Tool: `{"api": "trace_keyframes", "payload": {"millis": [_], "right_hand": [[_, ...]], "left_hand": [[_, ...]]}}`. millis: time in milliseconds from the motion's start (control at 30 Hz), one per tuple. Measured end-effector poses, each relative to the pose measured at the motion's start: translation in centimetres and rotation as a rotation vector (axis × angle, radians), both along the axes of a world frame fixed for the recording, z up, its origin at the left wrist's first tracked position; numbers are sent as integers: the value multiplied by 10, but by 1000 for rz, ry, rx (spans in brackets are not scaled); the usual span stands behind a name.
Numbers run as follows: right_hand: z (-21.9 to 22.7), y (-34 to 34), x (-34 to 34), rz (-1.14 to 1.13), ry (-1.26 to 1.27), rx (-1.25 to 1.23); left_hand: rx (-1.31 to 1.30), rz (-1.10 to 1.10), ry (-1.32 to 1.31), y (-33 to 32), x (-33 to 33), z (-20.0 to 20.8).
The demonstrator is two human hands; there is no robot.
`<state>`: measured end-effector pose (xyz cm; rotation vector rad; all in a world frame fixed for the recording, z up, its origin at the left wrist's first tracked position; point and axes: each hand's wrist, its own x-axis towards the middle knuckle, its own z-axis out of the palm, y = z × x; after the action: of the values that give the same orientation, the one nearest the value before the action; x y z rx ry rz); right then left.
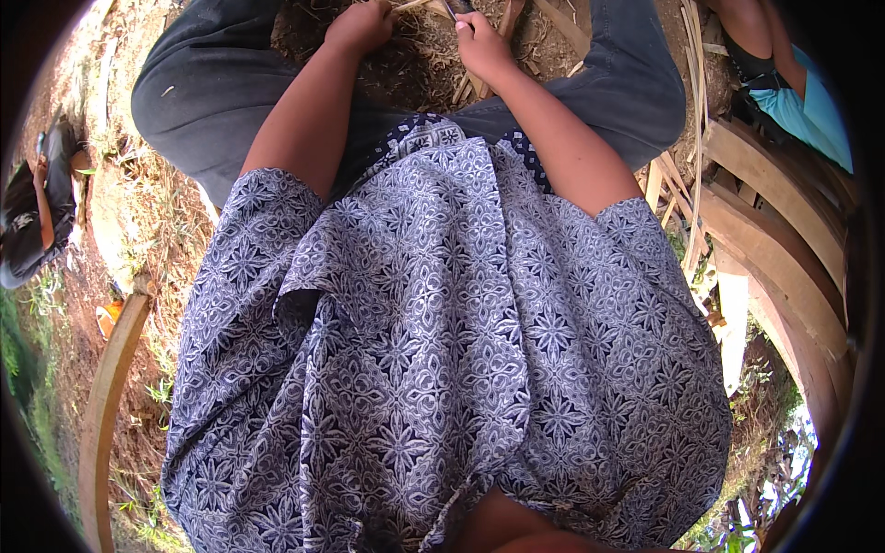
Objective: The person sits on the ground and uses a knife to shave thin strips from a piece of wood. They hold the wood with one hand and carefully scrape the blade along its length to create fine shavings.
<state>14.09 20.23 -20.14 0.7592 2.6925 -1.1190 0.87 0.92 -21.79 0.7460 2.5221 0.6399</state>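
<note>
At the top edge of the head view, my left hand is closed round the end of a thin pale strip of wood or bamboo. My right hand is closed a little to the right, thumb upward, on what looks like a knife. Only a narrow dark piece of its blade shows, and the rest is cut off by the frame or hidden by the fingers. The strip runs from the left hand toward the right one. Below both hands, shavings cover the brown ground between my legs.
Curved wooden planks are stacked at my right, with long thin strips beside them. A wooden beam stands at left. One person in dark clothes sits at far left; another person's turquoise clothing shows at upper right.
</note>
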Motion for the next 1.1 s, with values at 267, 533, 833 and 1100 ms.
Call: {"api": "trace_keyframes", "payload": {"millis": [267,533,833,1100], "right_hand": [[6,2,-1,-8,-59,-2],[16,0,1,-14,-112,-14],[0,19,1,130,-70,87],[7,29,-13,257,-168,117]], "left_hand": [[5,-1,-3,0,-1,2],[0,-4,-12,0,0,9],[-131,-35,16,5,3,9],[-93,-134,100,7,4,7]]}}
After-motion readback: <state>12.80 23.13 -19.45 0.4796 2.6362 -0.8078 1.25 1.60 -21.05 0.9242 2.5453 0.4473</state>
